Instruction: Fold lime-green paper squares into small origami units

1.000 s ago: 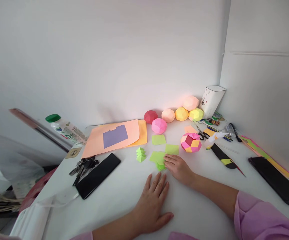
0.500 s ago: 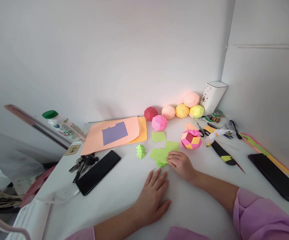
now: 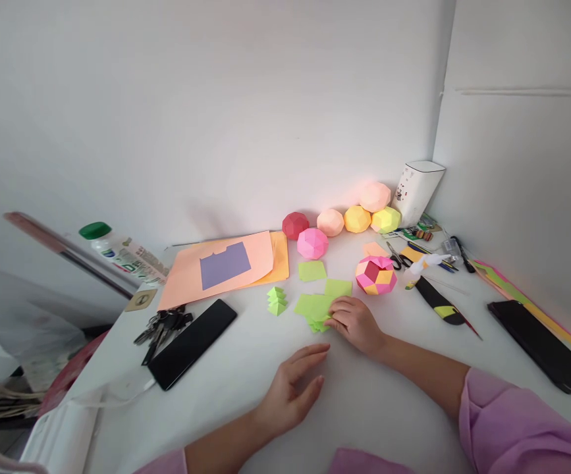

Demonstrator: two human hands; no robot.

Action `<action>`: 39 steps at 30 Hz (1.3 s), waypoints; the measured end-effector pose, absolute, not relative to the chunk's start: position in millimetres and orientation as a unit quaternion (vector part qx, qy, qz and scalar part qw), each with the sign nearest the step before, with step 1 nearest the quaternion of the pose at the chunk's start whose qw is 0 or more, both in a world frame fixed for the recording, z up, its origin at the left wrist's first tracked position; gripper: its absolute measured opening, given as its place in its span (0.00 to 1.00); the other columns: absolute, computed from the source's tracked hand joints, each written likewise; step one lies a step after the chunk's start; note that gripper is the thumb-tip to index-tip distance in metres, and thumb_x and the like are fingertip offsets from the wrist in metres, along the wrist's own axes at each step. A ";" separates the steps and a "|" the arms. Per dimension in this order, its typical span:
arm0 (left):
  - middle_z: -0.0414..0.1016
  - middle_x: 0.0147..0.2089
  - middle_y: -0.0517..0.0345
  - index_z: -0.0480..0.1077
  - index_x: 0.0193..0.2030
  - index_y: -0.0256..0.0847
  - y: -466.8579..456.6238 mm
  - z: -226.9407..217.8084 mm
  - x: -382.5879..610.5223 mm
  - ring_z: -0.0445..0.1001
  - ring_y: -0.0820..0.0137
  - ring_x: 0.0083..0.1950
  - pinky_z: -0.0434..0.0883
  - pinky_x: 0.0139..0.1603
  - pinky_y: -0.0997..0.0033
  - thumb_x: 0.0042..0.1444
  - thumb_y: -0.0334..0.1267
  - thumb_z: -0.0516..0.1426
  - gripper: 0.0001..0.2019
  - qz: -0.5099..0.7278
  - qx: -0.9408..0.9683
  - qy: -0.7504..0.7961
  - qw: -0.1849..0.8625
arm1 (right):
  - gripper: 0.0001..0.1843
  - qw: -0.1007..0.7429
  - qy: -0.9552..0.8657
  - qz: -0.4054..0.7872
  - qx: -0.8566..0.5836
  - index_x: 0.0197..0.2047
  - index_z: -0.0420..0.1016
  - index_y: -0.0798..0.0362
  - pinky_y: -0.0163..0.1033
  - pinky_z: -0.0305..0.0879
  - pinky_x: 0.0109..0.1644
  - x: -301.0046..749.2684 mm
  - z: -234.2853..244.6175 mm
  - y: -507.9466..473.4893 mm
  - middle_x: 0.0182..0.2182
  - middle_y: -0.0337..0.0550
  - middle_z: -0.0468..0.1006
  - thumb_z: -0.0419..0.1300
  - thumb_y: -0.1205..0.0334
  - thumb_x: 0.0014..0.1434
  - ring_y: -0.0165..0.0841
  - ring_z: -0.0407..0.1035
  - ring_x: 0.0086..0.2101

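My right hand rests on the white table with its fingers curled on the edge of a small pile of light green paper pieces. My left hand hovers just above the table nearer to me, fingers loosely bent and apart, holding nothing. A small folded green paper stack sits left of the pile. Two more green squares lie beyond. A pink, yellow and red paper ball stands right of the pile.
Several paper balls line the back wall beside a white box. Peach sheets with a purple piece, keys, a black case and a bottle lie left. Scissors, a black and yellow knife and a black tablet lie right.
My left hand has lifted off the table and its fingers have curled. My right hand has closed its fingers on the green paper pile.
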State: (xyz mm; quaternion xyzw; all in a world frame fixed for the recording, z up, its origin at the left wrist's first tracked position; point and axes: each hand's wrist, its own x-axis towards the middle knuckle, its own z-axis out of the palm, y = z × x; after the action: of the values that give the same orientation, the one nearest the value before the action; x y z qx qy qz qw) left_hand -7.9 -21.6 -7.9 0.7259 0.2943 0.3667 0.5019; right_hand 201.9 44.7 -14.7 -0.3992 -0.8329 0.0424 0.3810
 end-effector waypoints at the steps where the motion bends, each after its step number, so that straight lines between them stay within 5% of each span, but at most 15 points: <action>1: 0.68 0.58 0.46 0.69 0.53 0.43 -20.6 -7.0 -7.8 0.66 0.57 0.59 0.64 0.59 0.52 0.59 0.39 0.52 0.16 0.376 0.684 0.286 0.555 | 0.13 0.383 -0.832 0.035 -0.400 0.26 0.74 0.55 0.41 0.68 0.39 201.6 -14.3 44.4 0.26 0.45 0.77 0.56 0.61 0.61 0.35 0.69 0.35; 8: 0.76 0.47 0.42 0.72 0.48 0.35 -3.1 -4.1 -2.5 0.73 0.53 0.50 0.67 0.53 0.50 0.58 0.50 0.52 0.21 0.409 0.303 0.296 0.808 | 0.09 0.437 -0.846 -0.059 -0.300 0.36 0.74 0.52 0.43 0.65 0.43 198.5 -1.4 26.0 0.34 0.45 0.77 0.53 0.70 0.60 0.35 0.66 0.40; 14: 0.79 0.40 0.48 0.72 0.44 0.35 1.9 -1.6 -1.7 0.77 0.61 0.41 0.70 0.40 0.67 0.49 0.40 0.63 0.16 0.366 0.290 0.335 0.818 | 0.07 0.370 -0.905 -0.080 -0.194 0.32 0.74 0.48 0.40 0.62 0.47 191.2 0.7 10.5 0.36 0.40 0.75 0.56 0.68 0.59 0.32 0.64 0.42; 19: 0.78 0.35 0.54 0.73 0.40 0.36 -0.2 -4.9 1.4 0.75 0.69 0.35 0.69 0.37 0.72 0.46 0.38 0.65 0.14 0.405 0.277 0.358 0.794 | 0.06 0.357 -0.909 -0.038 -0.214 0.33 0.72 0.52 0.45 0.61 0.49 190.4 -3.2 16.3 0.43 0.47 0.72 0.56 0.61 0.59 0.36 0.60 0.48; 24: 0.78 0.36 0.56 0.74 0.39 0.37 -0.8 -5.4 3.5 0.74 0.70 0.36 0.70 0.39 0.72 0.47 0.37 0.64 0.12 0.436 0.263 0.363 0.780 | 0.11 0.378 -0.894 0.033 -0.240 0.30 0.71 0.55 0.47 0.63 0.48 188.6 -4.8 18.1 0.46 0.53 0.68 0.56 0.56 0.59 0.39 0.62 0.46; 32: 0.76 0.47 0.46 0.73 0.43 0.35 -3.7 -3.1 2.2 0.73 0.58 0.50 0.68 0.53 0.55 0.56 0.43 0.57 0.14 0.432 0.288 0.304 0.799 | 0.12 0.420 -0.835 0.230 -0.272 0.26 0.65 0.55 0.40 0.68 0.40 186.6 -6.6 21.4 0.39 0.52 0.70 0.53 0.62 0.60 0.32 0.67 0.36; 39: 0.77 0.47 0.51 0.70 0.43 0.39 -6.6 -2.3 4.3 0.73 0.62 0.50 0.63 0.59 0.55 0.47 0.39 0.65 0.17 0.431 0.339 0.343 0.763 | 0.11 0.424 -0.754 0.358 -0.351 0.25 0.66 0.54 0.35 0.66 0.32 183.9 -9.9 20.7 0.36 0.47 0.70 0.58 0.58 0.55 0.30 0.67 0.31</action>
State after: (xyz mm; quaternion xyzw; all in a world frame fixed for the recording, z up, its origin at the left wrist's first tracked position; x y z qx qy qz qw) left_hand 4.3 -6.6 -2.3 0.3393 0.3429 0.4312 0.7625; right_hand 183.9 20.7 -9.9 -0.3508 -0.7544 0.3582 0.4236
